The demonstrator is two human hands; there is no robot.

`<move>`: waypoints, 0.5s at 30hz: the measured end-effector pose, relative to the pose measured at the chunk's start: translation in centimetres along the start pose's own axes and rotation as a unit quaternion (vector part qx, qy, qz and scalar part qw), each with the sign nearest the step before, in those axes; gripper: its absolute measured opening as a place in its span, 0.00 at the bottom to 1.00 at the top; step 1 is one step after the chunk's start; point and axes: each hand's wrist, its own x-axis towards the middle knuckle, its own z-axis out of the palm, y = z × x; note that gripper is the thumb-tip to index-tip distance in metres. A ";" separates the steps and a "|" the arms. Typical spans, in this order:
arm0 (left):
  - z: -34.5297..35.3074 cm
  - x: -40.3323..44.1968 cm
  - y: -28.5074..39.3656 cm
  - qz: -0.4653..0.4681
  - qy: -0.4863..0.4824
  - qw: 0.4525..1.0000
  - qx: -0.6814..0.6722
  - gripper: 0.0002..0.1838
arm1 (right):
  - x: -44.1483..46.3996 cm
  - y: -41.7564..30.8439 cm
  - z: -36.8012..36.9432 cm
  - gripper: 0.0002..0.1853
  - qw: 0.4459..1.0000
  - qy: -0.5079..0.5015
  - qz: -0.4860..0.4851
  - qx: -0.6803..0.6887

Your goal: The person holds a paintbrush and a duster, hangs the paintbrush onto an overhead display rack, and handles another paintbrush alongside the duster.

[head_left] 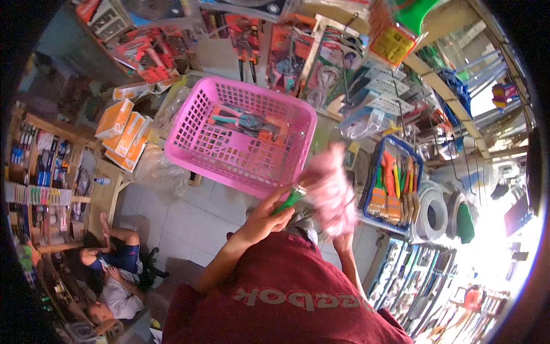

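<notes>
My left hand (pixel 265 219) is closed around the green handle of a paintbrush (pixel 293 199), near the front right corner of a pink plastic basket (pixel 240 182). The brush's metal band shows, but its bristles are hidden by or blurred against a pink-and-white cloth (pixel 332 195). That cloth hangs from my right hand (pixel 344 239), smeared by motion and covering most of the fingers. Inside the pink basket lie packaged pliers (pixel 246 121) with teal and orange parts.
A blue basket (pixel 392 189) of several paintbrushes stands at right, beside coiled clear hose (pixel 432 211). Orange-and-white boxes (pixel 122 135) are stacked left of the pink basket. Packaged tools (pixel 245 46) hang behind. A person (pixel 119 286) sits low at the left by shelves.
</notes>
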 end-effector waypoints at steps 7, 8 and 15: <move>-0.8 -0.4 0.4 -0.014 -0.002 1.000 -0.005 0.29 | -0.5 -4.5 0.9 0.26 0.977 0.115 0.014 0.178; -0.9 -0.3 0.5 -0.010 0.003 1.000 0.008 0.28 | -0.4 -2.4 1.2 0.26 0.974 0.152 0.002 0.166; -1.3 -0.2 -0.6 0.007 0.022 1.000 -0.016 0.24 | 1.4 -4.0 -0.5 0.18 0.990 0.139 -0.026 0.000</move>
